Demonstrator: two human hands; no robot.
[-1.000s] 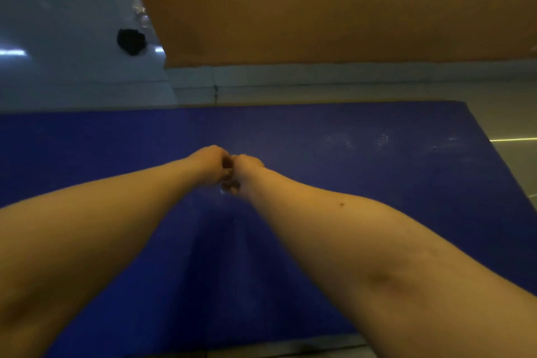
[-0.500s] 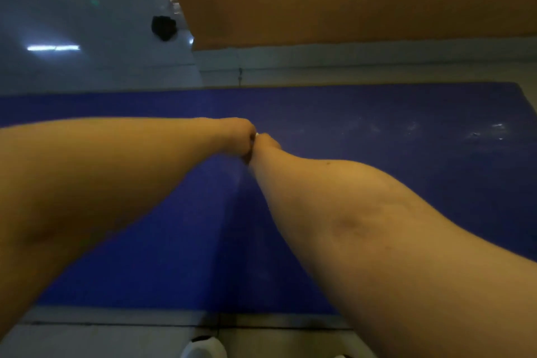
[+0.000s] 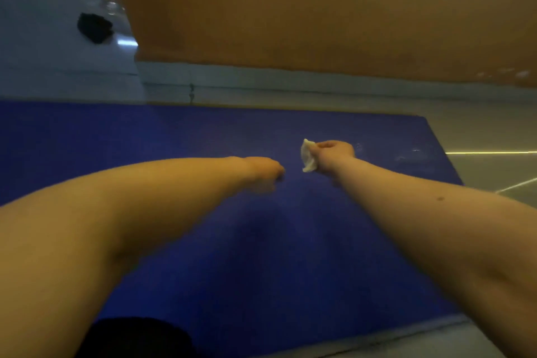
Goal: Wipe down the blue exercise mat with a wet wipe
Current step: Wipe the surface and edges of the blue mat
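Blue mat (image 3: 203,136); right hand (image 3: 334,152) grips white wipe (image 3: 307,155)

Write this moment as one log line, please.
right hand: grips wet wipe | left hand: blurred, apart from wipe | blue mat: pale marks near right end

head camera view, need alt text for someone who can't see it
A person's right hand grips a crumpled white wet wipe over a blue exercise mat lying on a pale floor. The left hand reaches out beside it, blurred, with nothing visible in it. An orange wall rises behind.
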